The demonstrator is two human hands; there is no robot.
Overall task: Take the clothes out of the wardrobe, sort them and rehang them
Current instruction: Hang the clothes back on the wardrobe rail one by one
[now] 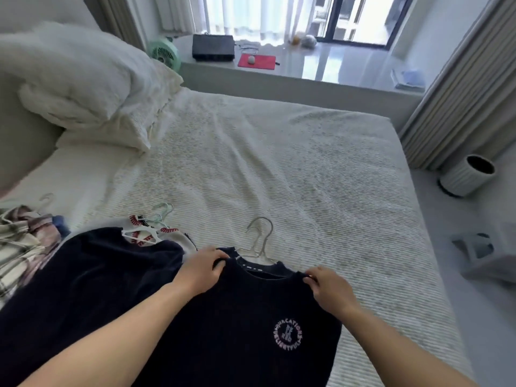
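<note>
My left hand [199,270] and right hand [329,287] pinch the dark shirt [237,317] at its shoulders, on the bed [279,163].

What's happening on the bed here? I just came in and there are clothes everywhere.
A person is sorting clothes on the bed. The left hand and the right hand each pinch a shoulder of a dark top with a round logo, which is on a wire hanger. Another dark garment, a white and red one on hangers and a plaid piece lie to the left.
</note>
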